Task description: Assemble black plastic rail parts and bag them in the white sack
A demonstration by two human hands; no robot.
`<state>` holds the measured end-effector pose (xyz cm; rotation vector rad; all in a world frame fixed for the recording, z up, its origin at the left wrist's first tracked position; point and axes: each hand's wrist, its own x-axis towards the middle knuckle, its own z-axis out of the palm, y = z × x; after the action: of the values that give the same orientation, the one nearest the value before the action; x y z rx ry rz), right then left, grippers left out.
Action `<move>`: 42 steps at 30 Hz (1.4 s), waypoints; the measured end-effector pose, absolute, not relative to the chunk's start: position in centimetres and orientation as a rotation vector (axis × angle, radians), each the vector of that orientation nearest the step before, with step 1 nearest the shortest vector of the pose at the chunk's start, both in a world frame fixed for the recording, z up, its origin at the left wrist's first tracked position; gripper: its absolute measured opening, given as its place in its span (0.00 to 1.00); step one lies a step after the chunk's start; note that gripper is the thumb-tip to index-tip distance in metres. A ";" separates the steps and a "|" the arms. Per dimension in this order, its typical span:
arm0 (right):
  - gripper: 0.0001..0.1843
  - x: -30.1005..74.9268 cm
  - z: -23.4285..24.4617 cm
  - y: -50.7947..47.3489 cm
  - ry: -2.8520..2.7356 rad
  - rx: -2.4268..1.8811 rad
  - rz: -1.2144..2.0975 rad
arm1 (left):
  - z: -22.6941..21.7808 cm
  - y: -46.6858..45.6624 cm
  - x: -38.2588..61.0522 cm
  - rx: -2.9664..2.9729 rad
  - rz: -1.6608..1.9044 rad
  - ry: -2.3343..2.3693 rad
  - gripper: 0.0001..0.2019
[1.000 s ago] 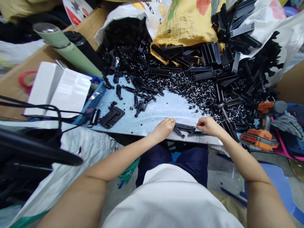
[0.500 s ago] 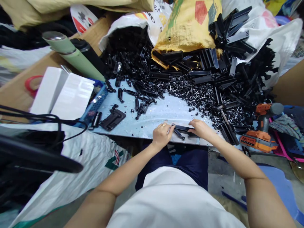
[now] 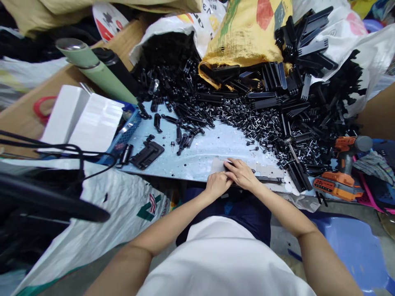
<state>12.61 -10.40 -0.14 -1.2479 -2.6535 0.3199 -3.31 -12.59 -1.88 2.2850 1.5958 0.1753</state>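
At the table's front edge my left hand (image 3: 217, 184) and my right hand (image 3: 242, 174) meet, fingertips touching. Both are closed around a small black plastic part (image 3: 228, 166), most of it hidden by the fingers. My right hand lies over it from above, while the curled fingers of my left hand press at its near side. Under my right wrist a long, flat black plastic piece (image 3: 270, 179) rests on the edge. Light grey sheet material (image 3: 217, 164) shows beneath the hands.
A heap of black-headed screws (image 3: 259, 119) lies ahead, below a yellow sack (image 3: 243, 41) and black slotted plastic pieces. On the right stands an orange cordless drill (image 3: 339, 181). A blue basket (image 3: 132, 123), a green flask (image 3: 101, 74) and a black frame-like part (image 3: 147, 154) are at left.
My right hand has moved left to meet my left hand over the black part. The long black piece now lies at the edge, right of the hands.
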 end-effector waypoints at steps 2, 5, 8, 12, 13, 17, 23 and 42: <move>0.32 15.0 -0.2 -11.5 -2.618 -1.238 0.144 | -2.5 -11.8 -4.0 2.529 0.389 1.425 0.11; 0.38 19.7 -1.0 -13.3 -2.528 -1.448 -0.140 | -3.0 -9.6 -3.5 2.899 0.557 0.876 0.14; 0.32 23.1 -0.9 -14.1 -2.560 -1.547 -0.235 | -2.8 -7.6 -1.8 3.020 0.400 0.630 0.18; 0.32 23.1 3.0 -14.2 -2.580 -1.299 -0.088 | -0.6 -8.4 -1.3 2.877 0.526 0.754 0.24; 0.32 22.5 4.4 -14.4 -2.572 -1.163 0.035 | 0.3 -9.2 -1.6 2.789 0.650 0.711 0.27; 0.32 18.8 7.6 -15.9 -2.310 -0.681 0.730 | 4.1 -13.4 -3.2 2.289 1.067 0.406 0.30; 0.33 15.4 3.4 -16.6 -1.767 -0.854 0.988 | 4.2 -15.3 -4.5 2.114 1.189 0.563 0.25; 0.23 15.1 4.6 -10.5 -3.108 -1.062 0.014 | 3.0 -10.4 -2.7 2.462 -0.209 1.406 0.21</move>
<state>15.13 -10.50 4.62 -1.0618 -3.1084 0.0138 -2.69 -10.40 2.98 2.4622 1.4065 -0.2090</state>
